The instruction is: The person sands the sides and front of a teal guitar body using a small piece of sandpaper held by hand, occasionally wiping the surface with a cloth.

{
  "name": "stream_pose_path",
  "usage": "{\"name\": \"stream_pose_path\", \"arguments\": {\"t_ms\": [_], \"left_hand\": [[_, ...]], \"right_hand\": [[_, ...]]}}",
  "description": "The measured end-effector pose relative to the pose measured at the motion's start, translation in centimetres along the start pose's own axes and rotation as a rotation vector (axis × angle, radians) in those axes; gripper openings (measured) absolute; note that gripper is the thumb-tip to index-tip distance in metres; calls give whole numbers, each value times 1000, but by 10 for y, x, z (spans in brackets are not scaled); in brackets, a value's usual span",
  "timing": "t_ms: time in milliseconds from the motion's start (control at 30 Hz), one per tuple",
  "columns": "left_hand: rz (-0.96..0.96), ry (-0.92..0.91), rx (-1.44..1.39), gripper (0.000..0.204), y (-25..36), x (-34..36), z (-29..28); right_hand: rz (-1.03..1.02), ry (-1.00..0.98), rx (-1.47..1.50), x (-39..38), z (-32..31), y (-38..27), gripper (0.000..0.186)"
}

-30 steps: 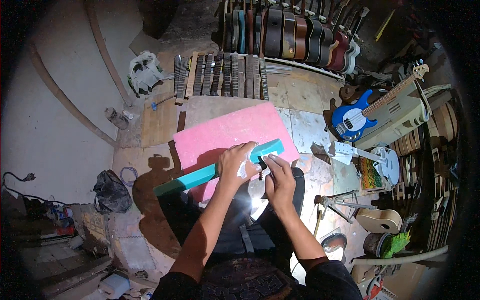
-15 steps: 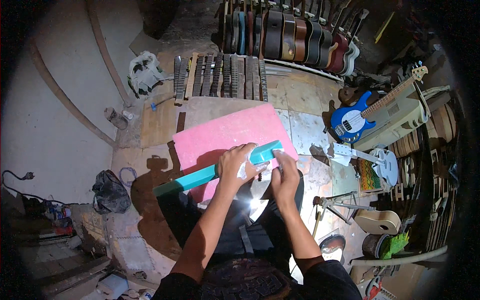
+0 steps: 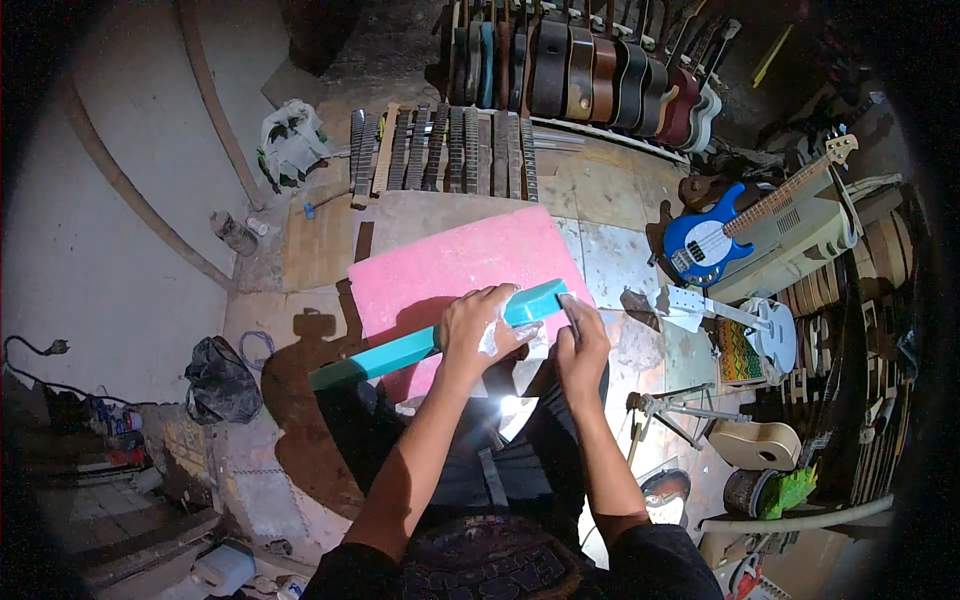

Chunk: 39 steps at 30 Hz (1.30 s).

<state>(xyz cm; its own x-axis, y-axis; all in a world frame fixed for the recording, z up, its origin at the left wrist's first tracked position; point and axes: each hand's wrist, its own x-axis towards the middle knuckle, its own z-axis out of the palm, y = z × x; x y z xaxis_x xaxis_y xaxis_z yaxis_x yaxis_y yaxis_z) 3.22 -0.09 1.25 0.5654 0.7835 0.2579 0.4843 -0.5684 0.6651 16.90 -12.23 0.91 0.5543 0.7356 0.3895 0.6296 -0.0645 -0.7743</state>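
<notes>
A long, glossy teal bar (image 3: 385, 357) lies slantwise across my lap and the near side of a pink board (image 3: 455, 258). My left hand (image 3: 473, 330) is wrapped over the bar right of its middle, with white residue smeared on the thumb side. At the bar's right end, my right hand (image 3: 585, 350) is closed, its fingertips pressed to the end edge. Something small and pale shows at those fingertips, too small to name. Below my hands a bright light (image 3: 512, 405) glares between my legs.
Beyond the board lies a row of fretted guitar necks (image 3: 440, 150), with a rack of guitars (image 3: 600, 75) behind. To the right are a blue bass guitar (image 3: 708, 240), a white guitar (image 3: 772, 328) and a stand (image 3: 675, 410). A black plastic bag (image 3: 220, 380) sits left.
My right hand has shifted slightly to the right and its fingers have moved around the bar's end. My left hand keeps its hold, and the bar has hardly moved.
</notes>
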Motion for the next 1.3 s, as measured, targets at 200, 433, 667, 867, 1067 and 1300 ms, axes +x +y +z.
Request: {"name": "stream_pose_path", "arguments": {"t_ms": [200,433,667,867,1067,1300], "left_hand": [[-27,-27,36,58,-4,0,-1],[-18,-35,10,58,-6,0,-3],[-15,-47,5,56,0,-1,-3],[-31,-40,10,53,-4,1,-3],[-45,-58,23,52,2,4,-9],[-24,-8,28,52,-6,6,-2]], "right_hand": [[-66,-86,4,-14,3,-37,49],[-83,-50,21,-14,9,-36,49],[81,36,5,6,6,4,52],[-73,17,-4,0,8,1,47],[45,7,-14,-4,7,4,50],[157,-36,60,17,7,-3,50]]}}
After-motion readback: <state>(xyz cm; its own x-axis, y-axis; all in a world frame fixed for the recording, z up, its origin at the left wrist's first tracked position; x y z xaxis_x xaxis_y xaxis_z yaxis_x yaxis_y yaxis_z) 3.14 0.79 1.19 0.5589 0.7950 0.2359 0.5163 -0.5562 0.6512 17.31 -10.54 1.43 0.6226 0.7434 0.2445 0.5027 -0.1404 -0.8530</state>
